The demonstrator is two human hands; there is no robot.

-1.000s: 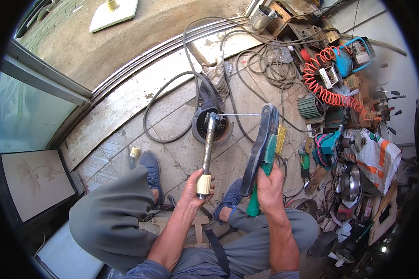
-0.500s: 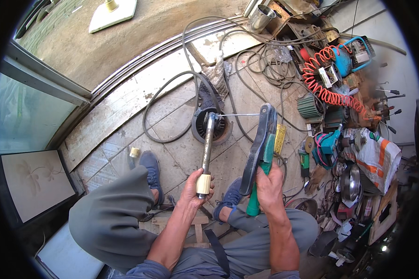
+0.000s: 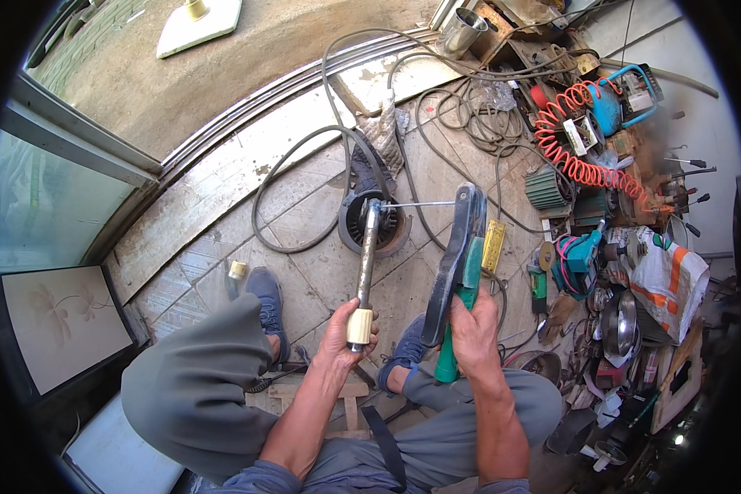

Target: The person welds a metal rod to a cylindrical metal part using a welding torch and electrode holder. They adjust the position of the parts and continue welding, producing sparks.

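Observation:
My left hand (image 3: 347, 328) is closed round a worn metal shaft (image 3: 367, 263) near its cream ribbed collar (image 3: 360, 327). The shaft points away from me, its far end overlapping a round, ring-shaped metal part (image 3: 398, 239) on the floor; whether they touch, I cannot tell. In my right hand (image 3: 475, 329) is a green and black welding electrode holder (image 3: 453, 272), gripped by its green handle. A thin welding rod (image 3: 420, 203) runs from the holder's far tip leftward to the shaft's far end. Its tip lies at or very close to the shaft; contact is unclear.
Black cables (image 3: 259, 193) loop over the tiled floor. A yellow block-like piece (image 3: 493, 244) lies right of the holder. Tools, a green motor (image 3: 546, 189), a red coiled hose (image 3: 564, 156) and a white sack (image 3: 665, 280) crowd the right. A door frame (image 3: 82, 140) stands left.
My right hand has shifted slightly left with the electrode holder, and the rod with it. My left hand and the shaft look unmoved.

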